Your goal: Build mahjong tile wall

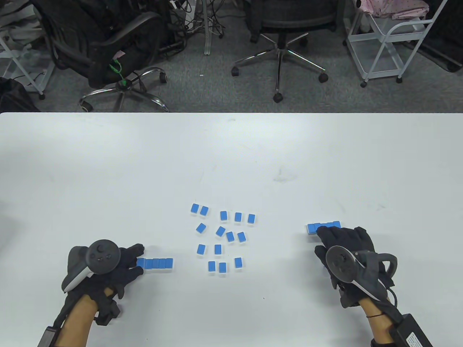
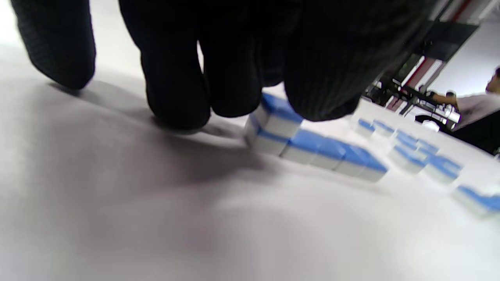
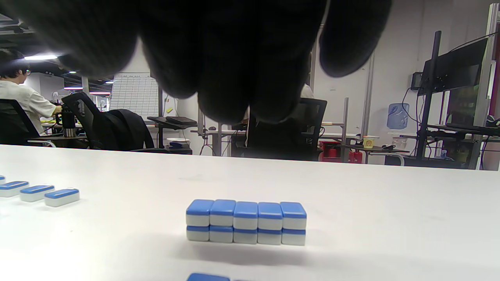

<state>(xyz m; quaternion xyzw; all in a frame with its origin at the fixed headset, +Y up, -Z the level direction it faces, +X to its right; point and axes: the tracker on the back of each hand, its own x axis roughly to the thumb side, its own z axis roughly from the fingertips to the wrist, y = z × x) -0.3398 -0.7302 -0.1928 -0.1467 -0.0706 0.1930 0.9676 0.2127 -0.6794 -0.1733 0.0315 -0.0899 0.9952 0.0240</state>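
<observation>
In the left wrist view the left hand's fingers (image 2: pixel 175 86) cover the near end of the blurred tile row (image 2: pixel 312 146). In the table view the right hand (image 1: pixel 343 245) hides part of the stacked wall (image 1: pixel 324 227) near the table's (image 1: pixel 231 144) right edge.

Beyond the right hand (image 1: pixel 345 249), past the white counter's (image 1: pixel 231 144) far edge: grey carpet floor (image 1: pixel 217 90), a black office chair (image 1: pixel 282 32) on a chrome star base, and a white wire trolley (image 1: pixel 390 39) further right. Ahead of the left hand (image 1: pixel 108 267), at the far edge: another black chair (image 1: pixel 119 47) draped in dark cloth, with cables (image 1: pixel 202 18) tangled on the floor beside it. In the right wrist view, straight ahead of the fingers: a pale wall (image 3: pixel 394 78), a whiteboard grid (image 3: pixel 134 91), desks, a black monitor (image 3: pixel 453 66) on a stand to the right, a seated person in white (image 3: pixel 19 101) to the left, strip lights (image 3: pixel 39 57) overhead.
</observation>
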